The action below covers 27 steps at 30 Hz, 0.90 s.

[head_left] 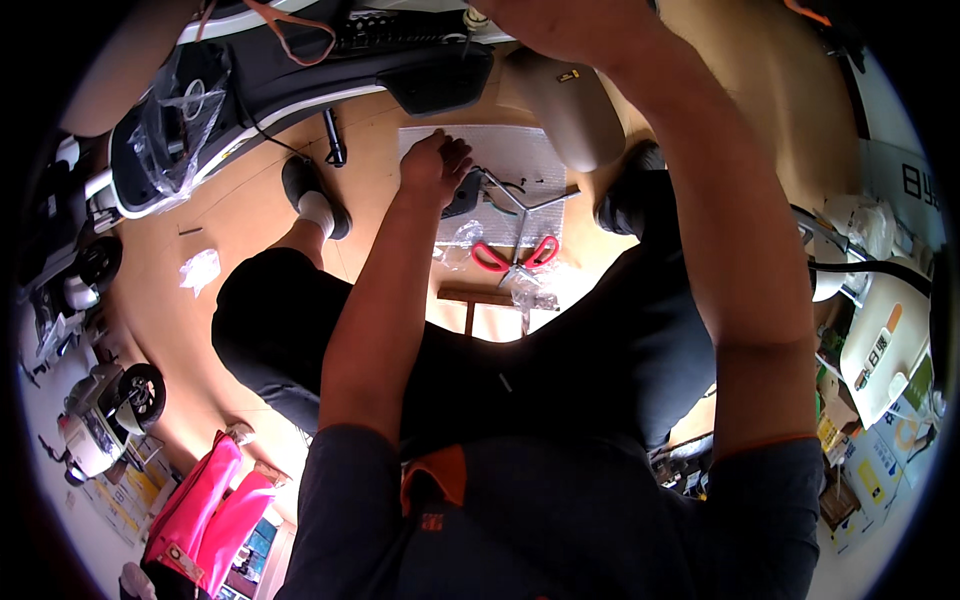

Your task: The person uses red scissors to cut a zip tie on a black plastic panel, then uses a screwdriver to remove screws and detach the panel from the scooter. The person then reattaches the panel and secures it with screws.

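Observation:
My left hand [437,168] hovers over a whitish padded sheet [548,150] on the floor, its fingers loosely bent and apart, with nothing visible in them. Close by it on the sheet are a black plastic part [462,196], a three-armed metal wrench [545,201] and red-handled scissors [490,257]. Small dark screws [540,181] lie beyond the wrench. My right hand [545,22] reaches up to the top edge, beside a light-coloured fitting [475,18] on a black and white scooter body [300,100]. Its fingers are cut off by the frame.
A rounded beige panel [578,115] rests between the sheet and my right foot. Clear plastic wrap [180,130] hangs on the scooter at left. A small wooden stand [470,298] is between my legs. More scooters [105,420] line the left side; a white container [885,340] is at right.

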Each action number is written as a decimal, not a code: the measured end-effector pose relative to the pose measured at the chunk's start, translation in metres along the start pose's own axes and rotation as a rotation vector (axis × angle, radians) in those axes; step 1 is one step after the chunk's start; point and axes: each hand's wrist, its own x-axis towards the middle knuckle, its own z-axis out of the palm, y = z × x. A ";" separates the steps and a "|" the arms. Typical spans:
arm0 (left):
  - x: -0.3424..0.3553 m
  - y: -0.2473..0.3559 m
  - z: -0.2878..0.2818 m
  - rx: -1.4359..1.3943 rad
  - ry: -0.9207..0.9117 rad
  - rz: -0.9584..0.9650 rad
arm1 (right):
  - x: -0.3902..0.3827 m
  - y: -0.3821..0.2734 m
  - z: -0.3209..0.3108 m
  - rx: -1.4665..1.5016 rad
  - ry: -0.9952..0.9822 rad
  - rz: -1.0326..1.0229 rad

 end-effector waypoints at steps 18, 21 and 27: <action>0.048 0.043 -0.001 -0.369 -0.096 0.109 | 0.017 -0.036 0.060 0.040 -0.197 -0.062; 0.046 0.046 0.003 -0.350 -0.067 0.105 | 0.018 -0.034 0.066 0.030 -0.173 -0.091; 0.051 0.049 0.000 -0.376 -0.095 0.117 | 0.021 -0.038 0.070 0.079 -0.114 -0.143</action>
